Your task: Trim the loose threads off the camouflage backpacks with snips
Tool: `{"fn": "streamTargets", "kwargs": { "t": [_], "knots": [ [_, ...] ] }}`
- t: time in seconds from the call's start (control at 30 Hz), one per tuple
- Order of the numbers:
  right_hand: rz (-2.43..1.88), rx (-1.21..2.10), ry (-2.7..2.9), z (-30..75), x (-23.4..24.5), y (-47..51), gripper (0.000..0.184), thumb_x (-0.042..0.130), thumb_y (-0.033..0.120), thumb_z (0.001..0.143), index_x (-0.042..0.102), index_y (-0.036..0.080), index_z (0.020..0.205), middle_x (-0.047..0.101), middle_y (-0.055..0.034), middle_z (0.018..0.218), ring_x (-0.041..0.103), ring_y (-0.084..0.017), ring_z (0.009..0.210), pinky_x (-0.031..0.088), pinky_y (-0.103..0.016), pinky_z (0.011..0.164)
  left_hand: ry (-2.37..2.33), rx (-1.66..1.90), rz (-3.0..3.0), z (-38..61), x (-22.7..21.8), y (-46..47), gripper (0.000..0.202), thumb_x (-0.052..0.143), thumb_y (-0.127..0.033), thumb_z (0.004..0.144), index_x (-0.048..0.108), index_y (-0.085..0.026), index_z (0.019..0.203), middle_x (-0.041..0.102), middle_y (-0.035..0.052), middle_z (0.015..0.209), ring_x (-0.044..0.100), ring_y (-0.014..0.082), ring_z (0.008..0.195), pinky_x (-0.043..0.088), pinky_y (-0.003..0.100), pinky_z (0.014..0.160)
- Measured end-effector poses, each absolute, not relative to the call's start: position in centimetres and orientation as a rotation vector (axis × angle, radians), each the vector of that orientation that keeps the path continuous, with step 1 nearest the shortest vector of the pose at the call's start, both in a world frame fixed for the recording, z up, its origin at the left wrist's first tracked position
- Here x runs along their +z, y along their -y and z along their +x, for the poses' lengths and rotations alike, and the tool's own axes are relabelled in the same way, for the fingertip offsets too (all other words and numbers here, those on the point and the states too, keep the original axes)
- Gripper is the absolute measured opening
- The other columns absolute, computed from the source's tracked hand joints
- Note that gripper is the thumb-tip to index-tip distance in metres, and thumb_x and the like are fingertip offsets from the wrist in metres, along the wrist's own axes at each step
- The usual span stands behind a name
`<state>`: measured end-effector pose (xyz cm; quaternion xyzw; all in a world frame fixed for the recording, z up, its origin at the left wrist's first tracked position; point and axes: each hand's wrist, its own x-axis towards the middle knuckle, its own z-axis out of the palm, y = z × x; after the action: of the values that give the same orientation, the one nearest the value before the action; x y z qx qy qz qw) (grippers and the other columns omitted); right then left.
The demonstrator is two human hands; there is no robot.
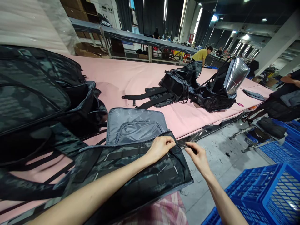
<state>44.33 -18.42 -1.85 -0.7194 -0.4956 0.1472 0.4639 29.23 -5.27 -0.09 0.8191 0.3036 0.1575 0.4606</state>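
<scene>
A dark camouflage bag panel with a grey lining flap lies over the near edge of the pink table. My left hand is closed, pinching the panel's upper right edge. My right hand is closed in a pinch on a small dark tool or zipper pull at the panel's corner; I cannot make out which.
A pile of dark camouflage backpacks fills the left of the table. Two open black backpacks lie further along. Blue plastic crates stand on the floor at right. A person in yellow and another person's arm are nearby.
</scene>
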Motion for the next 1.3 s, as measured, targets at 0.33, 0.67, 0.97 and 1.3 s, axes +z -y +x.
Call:
{"fn": "streamTargets", "kwargs": {
  "t": [0.33, 0.67, 0.97, 1.3],
  "knots": [
    [-1.92, -0.192, 1.706, 42.3, -0.7, 18.1, 0.021, 0.047, 0.031, 0.089, 0.064, 0.022, 0.096, 0.066, -0.0054, 0.082, 0.058, -0.017, 0.075, 0.041, -0.028, 0.067, -0.71, 0.478, 2.085, 28.5, 0.1, 5.5, 0.024, 0.044, -0.032, 0.082, 0.064, -0.019, 0.077, 0.058, -0.0016, 0.068, 0.054, 0.012, 0.06, 0.038, 0.023, 0.064],
    [-1.782, 0.374, 1.163, 44.6, -0.6, 17.5, 0.033, 0.056, 0.038, 0.078, 0.061, 0.018, 0.104, 0.063, -0.0014, 0.075, 0.055, -0.015, 0.063, 0.042, -0.026, 0.058, -0.334, -0.044, 1.988, 26.3, 3.3, 2.3, 0.052, 0.037, -0.045, 0.086, 0.068, -0.016, 0.057, 0.062, 0.0052, 0.057, 0.054, 0.014, 0.052, 0.04, 0.023, 0.056],
    [-1.787, 0.84, 1.31, 43.4, -1.5, 14.8, 0.027, 0.056, 0.041, 0.075, 0.064, 0.016, 0.075, 0.059, -0.0001, 0.069, 0.05, -0.014, 0.066, 0.037, -0.023, 0.058, -0.556, 0.193, 2.696, 26.3, -0.7, 5.9, 0.031, 0.057, -0.038, 0.08, 0.058, -0.017, 0.103, 0.062, 0.0072, 0.094, 0.062, 0.0221, 0.082, 0.045, 0.029, 0.067],
    [-1.519, 1.209, 0.618, 42.4, -1.3, 14.8, 0.037, 0.071, 0.046, 0.056, 0.051, 0.015, 0.057, 0.04, 0.0068, 0.047, 0.028, -0.004, 0.042, 0.017, -0.019, 0.04, -0.754, 0.671, 2.339, 26.3, 0.0, 4.9, 0.013, 0.054, -0.023, 0.083, 0.066, -0.018, 0.081, 0.069, 0.0013, 0.078, 0.063, 0.0141, 0.07, 0.044, 0.022, 0.065]
  ]
}}
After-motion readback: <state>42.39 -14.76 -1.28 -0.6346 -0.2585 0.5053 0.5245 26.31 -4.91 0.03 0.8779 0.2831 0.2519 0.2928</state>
